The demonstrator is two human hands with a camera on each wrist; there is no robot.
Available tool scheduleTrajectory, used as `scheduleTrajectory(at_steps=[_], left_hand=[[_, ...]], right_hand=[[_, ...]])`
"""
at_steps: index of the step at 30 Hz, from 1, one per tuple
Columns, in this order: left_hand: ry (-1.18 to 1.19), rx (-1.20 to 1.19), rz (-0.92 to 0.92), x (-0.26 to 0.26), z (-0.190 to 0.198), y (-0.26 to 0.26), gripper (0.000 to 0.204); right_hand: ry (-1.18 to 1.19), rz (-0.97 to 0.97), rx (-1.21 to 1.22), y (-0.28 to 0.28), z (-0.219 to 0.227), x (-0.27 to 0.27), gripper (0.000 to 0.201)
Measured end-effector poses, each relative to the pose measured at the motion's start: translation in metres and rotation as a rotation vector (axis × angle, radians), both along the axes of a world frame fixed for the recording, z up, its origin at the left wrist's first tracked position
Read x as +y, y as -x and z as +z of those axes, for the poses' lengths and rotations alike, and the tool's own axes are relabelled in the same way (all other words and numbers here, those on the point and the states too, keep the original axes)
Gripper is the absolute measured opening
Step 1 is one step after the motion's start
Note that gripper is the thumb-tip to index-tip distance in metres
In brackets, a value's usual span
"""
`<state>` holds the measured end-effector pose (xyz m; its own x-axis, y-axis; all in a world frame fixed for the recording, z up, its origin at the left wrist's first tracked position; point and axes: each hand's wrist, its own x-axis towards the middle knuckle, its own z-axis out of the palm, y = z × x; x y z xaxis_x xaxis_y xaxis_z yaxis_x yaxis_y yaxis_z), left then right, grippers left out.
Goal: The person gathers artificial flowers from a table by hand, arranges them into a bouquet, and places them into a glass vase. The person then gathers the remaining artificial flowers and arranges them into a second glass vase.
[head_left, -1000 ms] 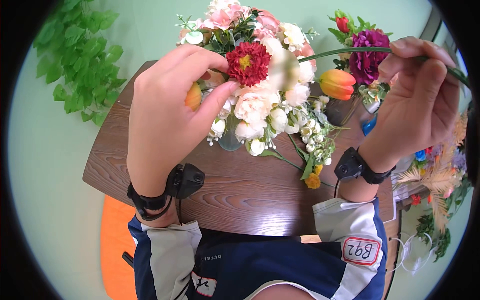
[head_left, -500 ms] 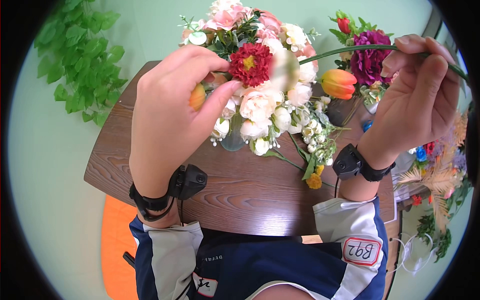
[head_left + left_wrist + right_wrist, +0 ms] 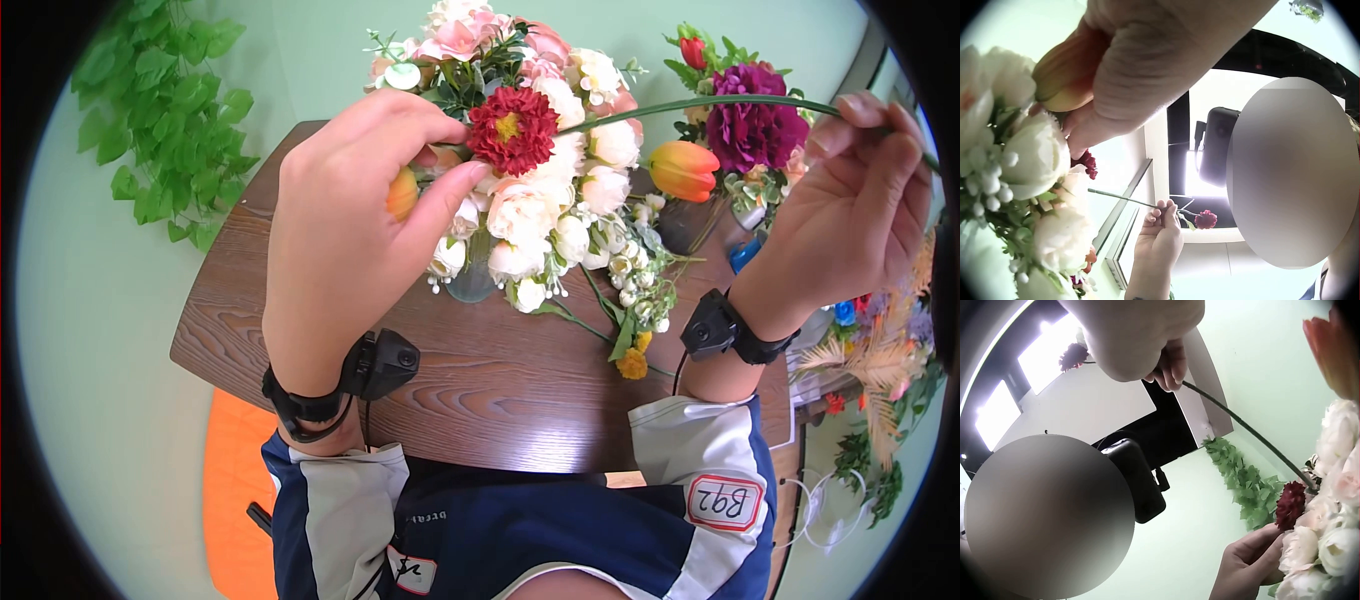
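Note:
A red flower with a yellow centre point(image 3: 512, 130) faces up at the large pale bouquet point(image 3: 525, 210); the left hand point(image 3: 345, 220) pinches its edge between thumb and forefinger. Beneath that palm an orange tulip point(image 3: 1069, 72) shows in the left wrist view. The right hand point(image 3: 865, 195), raised on the right, pinches a long green stem point(image 3: 700, 100) that arches leftward to the bouquet, close behind the red flower. Past this hand, the stem carries another red bloom point(image 3: 1205, 219). In the right wrist view the stem's far end meets the blossoms, its tip hidden.
Purple point(image 3: 757, 118) and orange-yellow point(image 3: 683, 170) flowers stand right of the bouquet. White-flowered sprigs and a small yellow flower point(image 3: 632, 363) lie on the wooden table point(image 3: 480, 400). Green vines point(image 3: 165, 120) hang at left; more artificial flowers point(image 3: 880, 360) are at far right.
The right hand has moved slightly right and down with the stem. A blurred pale shape at the stem's left end is gone from sight. The left hand keeps its grip at the red flower.

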<state>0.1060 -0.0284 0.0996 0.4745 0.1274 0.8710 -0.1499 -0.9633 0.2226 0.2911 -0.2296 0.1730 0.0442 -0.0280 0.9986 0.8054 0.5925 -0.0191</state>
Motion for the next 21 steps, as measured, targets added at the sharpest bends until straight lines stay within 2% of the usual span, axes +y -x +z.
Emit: scheduleTrajectory(at_steps=[8,10,11,12,14,18,20,21], left_hand=[[0.002,0.006,0.008,-0.001,-0.001,-0.001,0.019],[0.022,0.004,-0.01,-0.002,-0.001,-0.001,0.019],[0.023,0.004,-0.01,-0.001,-0.001,-0.001,0.019],[0.017,0.003,-0.004,-0.001,-0.001,-0.001,0.019],[0.012,0.005,-0.003,-0.002,-0.001,-0.002,0.02],[0.03,0.012,-0.003,-0.002,0.0,-0.003,0.02],[0.03,0.013,-0.006,-0.002,0.0,-0.003,0.02],[0.024,0.016,0.003,-0.002,0.001,-0.003,0.02]], right_hand=[[0.096,-0.003,-0.087,0.008,-0.011,0.022,0.024],[0.154,0.05,-0.03,0.025,-0.018,0.033,0.022],[0.149,0.01,0.025,0.033,-0.024,0.043,0.02],[0.25,-0.028,-0.004,0.041,-0.026,0.047,0.018],[0.393,0.014,0.09,0.046,-0.034,0.055,0.015],[0.492,0.056,0.033,0.032,-0.039,0.062,0.011],[0.751,-0.075,-0.003,0.027,-0.042,0.064,0.01],[0.822,-0.08,0.129,0.031,-0.044,0.066,0.008]])
